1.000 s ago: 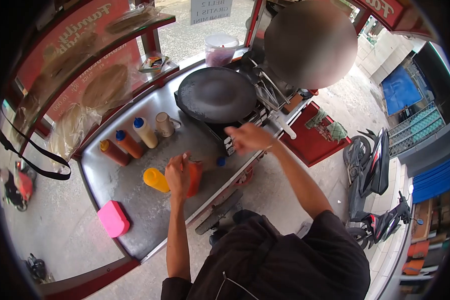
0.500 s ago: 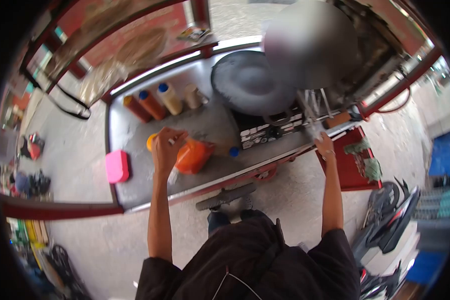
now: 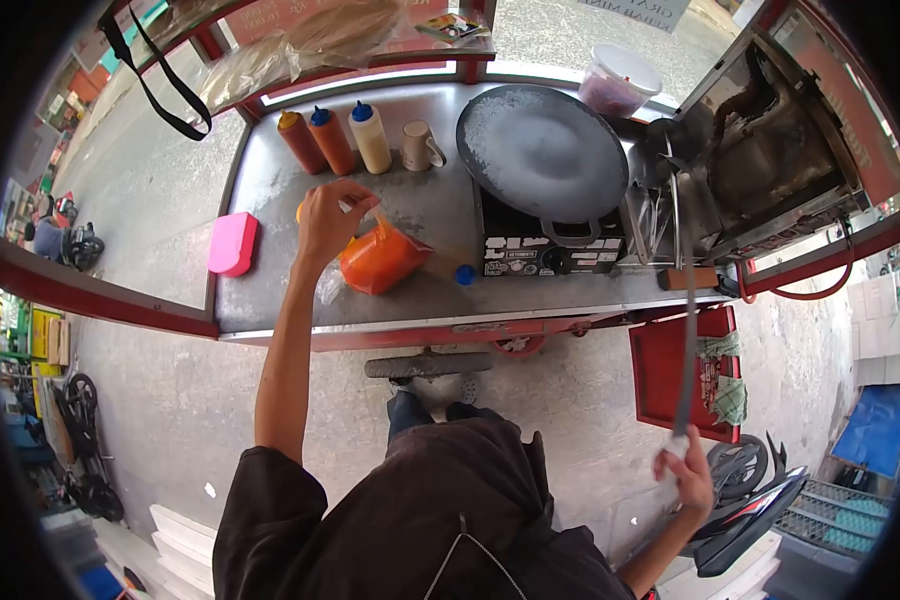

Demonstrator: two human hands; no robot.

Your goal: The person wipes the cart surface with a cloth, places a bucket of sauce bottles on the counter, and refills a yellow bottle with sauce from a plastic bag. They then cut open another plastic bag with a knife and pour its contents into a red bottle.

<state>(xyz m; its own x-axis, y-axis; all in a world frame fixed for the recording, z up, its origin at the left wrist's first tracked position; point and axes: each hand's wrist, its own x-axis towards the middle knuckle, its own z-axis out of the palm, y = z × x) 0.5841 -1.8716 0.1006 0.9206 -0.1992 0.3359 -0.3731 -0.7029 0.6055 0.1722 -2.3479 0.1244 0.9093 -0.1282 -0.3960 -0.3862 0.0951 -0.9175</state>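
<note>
Left hand (image 3: 330, 215) fingers pinch the top of the orange sauce bottle (image 3: 382, 262), tilted on the counter (image 3: 270, 290) w/ a blue cap (image 3: 465, 274) lying near, right hand (image 3: 688, 470) fingers closed round a long spatula (image 3: 684, 390) well off the counter; griddle (image 3: 542, 150) bare, so prob. early on.

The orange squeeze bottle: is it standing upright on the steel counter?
No, the orange squeeze bottle lies tilted on the steel counter, with the left hand pinching its nozzle.

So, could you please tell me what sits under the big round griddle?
A black stove with knobs on its front carries the griddle. The griddle covers the stove's burner, so that cannot be seen.
</note>
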